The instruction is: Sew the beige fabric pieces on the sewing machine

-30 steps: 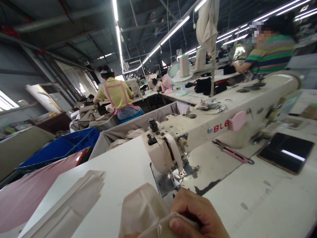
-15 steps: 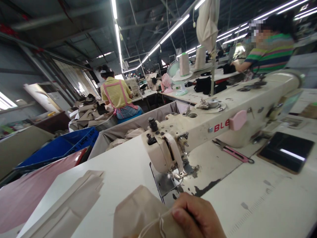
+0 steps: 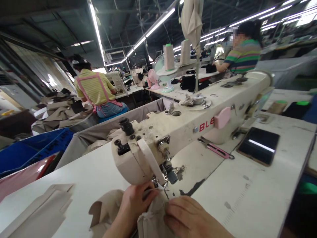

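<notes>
The sewing machine (image 3: 173, 132) read "BLE" in red; both the left hand (image 3: 135, 203) and the right hand (image 3: 190, 218) pinched beige fabric (image 3: 151, 221) beneath its head; pink scissors (image 3: 215, 150) and a dark phone (image 3: 259, 145) lay beyond.

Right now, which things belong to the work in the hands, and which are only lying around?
In use: left hand, right hand, beige fabric piece, sewing machine.

Lying about: pink scissors, black phone, folded beige pieces, thread cones.

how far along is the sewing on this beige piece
Done: the beige fabric piece lies at the needle of the sewing machine. In hand: left hand and right hand press on it there. Left: no finished seam shows; more cut pieces wait on the table.
</notes>
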Demonstrator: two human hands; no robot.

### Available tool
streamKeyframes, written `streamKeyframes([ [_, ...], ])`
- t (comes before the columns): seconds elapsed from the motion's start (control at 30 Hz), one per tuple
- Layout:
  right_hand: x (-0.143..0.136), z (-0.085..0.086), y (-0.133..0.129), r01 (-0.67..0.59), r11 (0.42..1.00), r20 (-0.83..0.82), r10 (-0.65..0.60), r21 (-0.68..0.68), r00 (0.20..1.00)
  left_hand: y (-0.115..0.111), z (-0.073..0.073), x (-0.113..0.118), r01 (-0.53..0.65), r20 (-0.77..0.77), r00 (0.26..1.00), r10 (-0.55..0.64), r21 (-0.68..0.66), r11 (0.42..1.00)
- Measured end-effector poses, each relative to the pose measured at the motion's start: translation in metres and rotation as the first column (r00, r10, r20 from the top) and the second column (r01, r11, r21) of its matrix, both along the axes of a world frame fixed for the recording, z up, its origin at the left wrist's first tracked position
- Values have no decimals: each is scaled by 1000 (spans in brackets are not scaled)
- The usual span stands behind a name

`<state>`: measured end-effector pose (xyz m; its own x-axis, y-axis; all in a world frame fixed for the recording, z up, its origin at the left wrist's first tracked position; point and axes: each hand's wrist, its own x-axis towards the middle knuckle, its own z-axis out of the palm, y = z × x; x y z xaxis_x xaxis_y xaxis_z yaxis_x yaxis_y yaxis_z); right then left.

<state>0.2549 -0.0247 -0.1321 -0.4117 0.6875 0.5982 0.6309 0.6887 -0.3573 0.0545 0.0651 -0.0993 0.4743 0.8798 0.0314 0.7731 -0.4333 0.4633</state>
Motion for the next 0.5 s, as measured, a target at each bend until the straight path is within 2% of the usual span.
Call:
streamKeyframes([
  [0.07, 7, 4, 15, -163, 975, 111, 147, 151, 983, -2, -4, -2, -68, 3, 998, 68, 30, 997],
  [0.13, 9, 11, 26, -275, 952, 185, 249, 135, 951, -5, 0, -3, -142, 10, 990, 142, 52, 989],
  [0.2, 10, 18, 31, -333, 940, 235, 307, 78, 922, -6, 6, 0, -204, 0, 979, 204, 59, 977],
  [0.33, 13, 26, 32, -339, 941, 209, 328, 17, 921, 1, 10, 7, -236, -42, 970, 241, 87, 968],
  [0.5, 12, 22, 32, -270, 961, 119, 262, 61, 958, 15, 0, 4, -179, -63, 980, 187, 109, 978],
])
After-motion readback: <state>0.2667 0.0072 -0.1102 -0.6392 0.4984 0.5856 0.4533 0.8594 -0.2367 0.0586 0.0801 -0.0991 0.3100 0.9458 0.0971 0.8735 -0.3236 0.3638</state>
